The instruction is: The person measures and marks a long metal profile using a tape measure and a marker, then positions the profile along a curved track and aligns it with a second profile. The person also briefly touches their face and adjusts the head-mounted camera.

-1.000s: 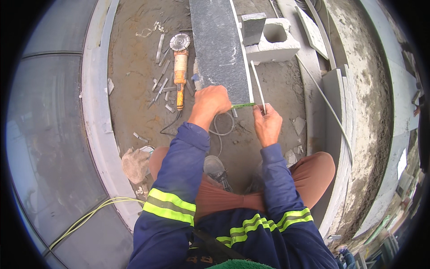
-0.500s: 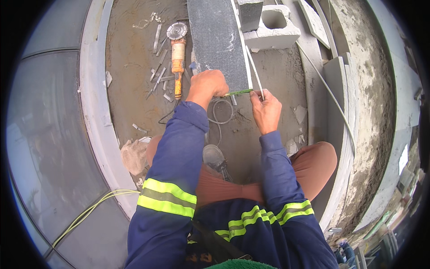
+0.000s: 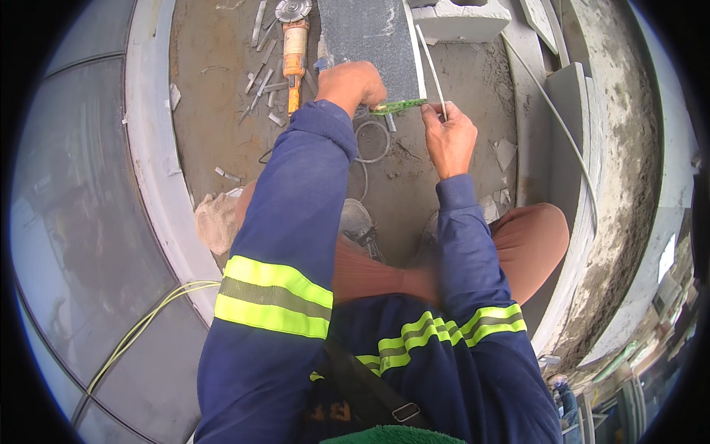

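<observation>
A long dark grey stone slab point(image 3: 370, 41) with a pale right edge points toward me. Across its near end runs a thin green strip, seemingly a measuring tape point(image 3: 399, 107). My left hand point(image 3: 353, 83) is closed in a fist at the slab's near left corner, on the strip's left end. At the near right corner my right hand point(image 3: 450, 137) pinches the strip's other end between thumb and finger. A slim white rod point(image 3: 429, 63) slants down to the right fingers; whether they grip it I cannot tell.
An orange angle grinder point(image 3: 294, 55) lies left of the slab among narrow cut-off strips point(image 3: 259, 89). A grey cable loop point(image 3: 372, 142) is on the dusty ground between my feet. A pale hollow block point(image 3: 462, 22) stands beyond at right. Grey panels point(image 3: 569, 140) lean along the right side.
The view has tipped nearer, so slab, grinder and both hands appear higher in the picture. Both hands stay at the slab's near end with the green tape between them.
</observation>
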Demonstrator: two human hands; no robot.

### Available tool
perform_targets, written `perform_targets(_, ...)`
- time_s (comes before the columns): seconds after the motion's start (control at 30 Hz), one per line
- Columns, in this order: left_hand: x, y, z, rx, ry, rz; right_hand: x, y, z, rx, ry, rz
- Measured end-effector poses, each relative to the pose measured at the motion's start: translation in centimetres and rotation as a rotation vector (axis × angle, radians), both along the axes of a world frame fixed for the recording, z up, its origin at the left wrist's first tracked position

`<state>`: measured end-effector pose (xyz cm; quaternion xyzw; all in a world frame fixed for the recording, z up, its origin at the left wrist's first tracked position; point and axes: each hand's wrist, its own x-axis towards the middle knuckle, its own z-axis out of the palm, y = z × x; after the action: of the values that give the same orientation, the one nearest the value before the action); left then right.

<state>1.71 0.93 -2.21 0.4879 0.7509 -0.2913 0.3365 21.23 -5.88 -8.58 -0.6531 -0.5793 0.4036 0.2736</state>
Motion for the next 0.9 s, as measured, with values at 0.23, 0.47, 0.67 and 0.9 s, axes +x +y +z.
perform_targets(0.23, 0.0, 0.0, 0.3, -0.001, -0.003, 0.003, 0.1, 0.1, 0.2, -0.003, -0.032, 0.015)
perform_targets(0.47, -0.2, -0.4, 0.2, 0.036, -0.009, 0.014, 0.2, 0.2, 0.2, 0.003, -0.054, 0.028)
perform_targets(0.67, 0.2, -0.1, 0.2, 0.018, 0.030, 0.009, 0.5, 0.0, 0.5, -0.034, -0.005, -0.006)
perform_targets(0.9, 0.2, -0.3, 0.1, 0.052, 0.015, -0.012, 0.3, 0.6, 2.7, -0.117, 0.593, -0.070)
